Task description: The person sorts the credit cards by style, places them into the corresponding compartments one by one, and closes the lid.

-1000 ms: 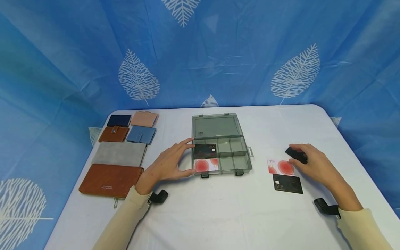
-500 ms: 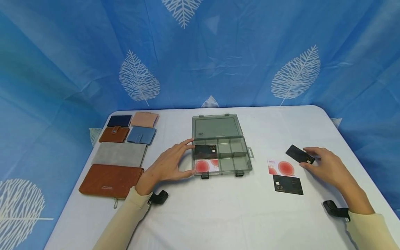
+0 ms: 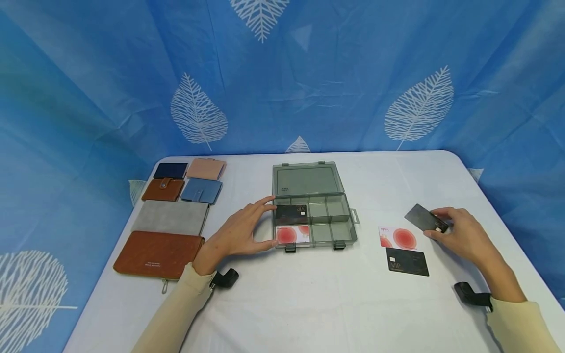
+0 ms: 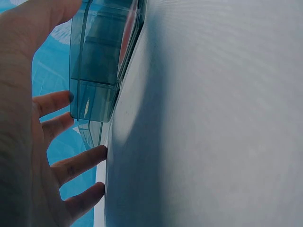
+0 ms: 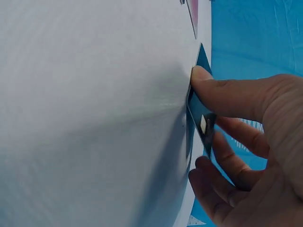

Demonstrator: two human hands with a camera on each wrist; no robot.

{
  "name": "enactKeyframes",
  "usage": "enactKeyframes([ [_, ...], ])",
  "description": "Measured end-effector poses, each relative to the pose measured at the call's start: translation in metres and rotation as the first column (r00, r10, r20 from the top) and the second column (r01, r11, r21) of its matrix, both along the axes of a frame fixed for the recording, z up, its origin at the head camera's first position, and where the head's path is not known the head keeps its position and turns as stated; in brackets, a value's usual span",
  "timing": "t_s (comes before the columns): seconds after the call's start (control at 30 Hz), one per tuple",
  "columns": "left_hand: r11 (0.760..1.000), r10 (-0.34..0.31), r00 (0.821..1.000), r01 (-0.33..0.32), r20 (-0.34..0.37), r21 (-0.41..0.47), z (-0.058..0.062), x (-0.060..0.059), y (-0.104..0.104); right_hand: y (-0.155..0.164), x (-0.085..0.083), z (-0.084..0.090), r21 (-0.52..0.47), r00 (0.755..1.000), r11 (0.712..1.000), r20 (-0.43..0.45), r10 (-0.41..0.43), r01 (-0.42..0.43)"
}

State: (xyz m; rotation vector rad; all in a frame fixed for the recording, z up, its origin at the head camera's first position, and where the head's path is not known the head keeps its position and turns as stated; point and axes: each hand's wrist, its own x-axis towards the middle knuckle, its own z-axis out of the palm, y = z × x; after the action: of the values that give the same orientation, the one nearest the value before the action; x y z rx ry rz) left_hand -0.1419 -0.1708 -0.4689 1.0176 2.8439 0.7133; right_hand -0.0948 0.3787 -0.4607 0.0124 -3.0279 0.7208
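Note:
My right hand (image 3: 463, 234) pinches a black card (image 3: 419, 217) between thumb and fingers. The card slants, with one corner pointing away to the left; in the right wrist view the card (image 5: 203, 120) shows its chip, with my thumb on one side. My left hand (image 3: 240, 230) rests against the left side of a grey-green clear compartment box (image 3: 333, 243), thumb at its front corner and index finger farther back. Its fingers (image 4: 78, 165) are spread in the left wrist view. The lid (image 3: 309, 179) lies back. Inside are a black VIP card (image 3: 290, 214) and a red-and-white card (image 3: 293, 234).
Beside my right hand lie a red-and-white card (image 3: 398, 238) and a black VIP card (image 3: 407, 262). On the left are a brown zip wallet (image 3: 156, 255), a grey pouch (image 3: 169, 217) and several small wallets, including a blue one (image 3: 200, 190). A blue curtain (image 3: 309, 83) hangs behind the table.
My right hand has shifted right along the black card, uncovering more of it, and the card's face now catches more light. My left hand stays at the box.

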Motion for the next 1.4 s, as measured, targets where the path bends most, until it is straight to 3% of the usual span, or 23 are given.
enactKeyframes([
  [0.27,1.000,-0.008,1.000,0.008,-0.021,0.004,0.000,0.001,0.000,-0.001,0.001,0.002,0.008,1.000,1.000,-0.023,0.005,-0.005],
  [0.47,1.000,-0.021,0.999,0.021,-0.048,0.011,0.000,0.002,-0.001,-0.008,0.000,0.005,-0.043,0.992,0.998,-0.117,0.040,-0.045],
  [0.7,1.000,-0.005,1.000,0.005,-0.011,0.009,0.000,0.004,0.001,-0.030,-0.005,0.019,-0.085,0.979,0.996,-0.206,0.006,-0.024],
  [0.9,1.000,-0.005,1.000,0.006,-0.024,0.007,-0.001,0.004,0.002,-0.061,-0.013,0.035,-0.100,0.977,0.995,-0.215,0.007,-0.029],
  [1.2,1.000,0.003,1.000,-0.004,-0.028,-0.002,-0.002,0.006,0.003,-0.111,-0.029,0.054,-0.121,0.969,0.982,-0.216,0.118,-0.146],
  [1.4,1.000,0.005,0.999,-0.005,-0.031,-0.003,-0.002,0.006,0.004,-0.139,-0.038,0.058,-0.138,0.938,0.953,-0.258,0.230,-0.271],
])
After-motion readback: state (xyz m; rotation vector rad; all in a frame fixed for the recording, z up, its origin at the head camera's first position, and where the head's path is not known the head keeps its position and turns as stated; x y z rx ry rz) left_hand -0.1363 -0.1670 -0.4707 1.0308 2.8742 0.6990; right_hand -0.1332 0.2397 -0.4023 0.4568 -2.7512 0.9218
